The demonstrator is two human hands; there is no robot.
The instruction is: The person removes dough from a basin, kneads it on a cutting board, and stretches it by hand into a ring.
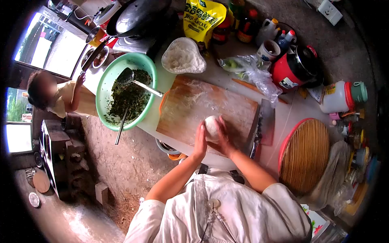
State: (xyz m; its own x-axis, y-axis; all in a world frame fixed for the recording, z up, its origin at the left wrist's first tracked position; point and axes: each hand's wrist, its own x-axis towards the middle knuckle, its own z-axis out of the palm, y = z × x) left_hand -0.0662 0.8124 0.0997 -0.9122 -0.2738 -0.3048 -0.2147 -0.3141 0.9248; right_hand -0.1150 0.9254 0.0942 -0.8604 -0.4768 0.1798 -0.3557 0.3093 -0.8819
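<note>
A ball of white dough [211,128] sits on the floured wooden board [182,105], cupped between both palms. My left hand [200,139] presses against its left side, fingers held together. On the other side my right hand [223,137] curves round the dough. Left of the board stands a green basin [152,73] of chopped green filling [129,95], with a metal ladle [144,86] and a spoon [122,125] resting in it. Behind the board is a bowl of flour [183,56]. A cleaver [264,121] lies along the board's right edge.
A round slatted tray [306,156] lies at the right. A plastic bag [253,71], a red pot [293,69], sauce bottles [247,28] and a yellow packet [202,20] line the back. At far left, another person [60,95] stands by the table, touching a pan handle [93,54].
</note>
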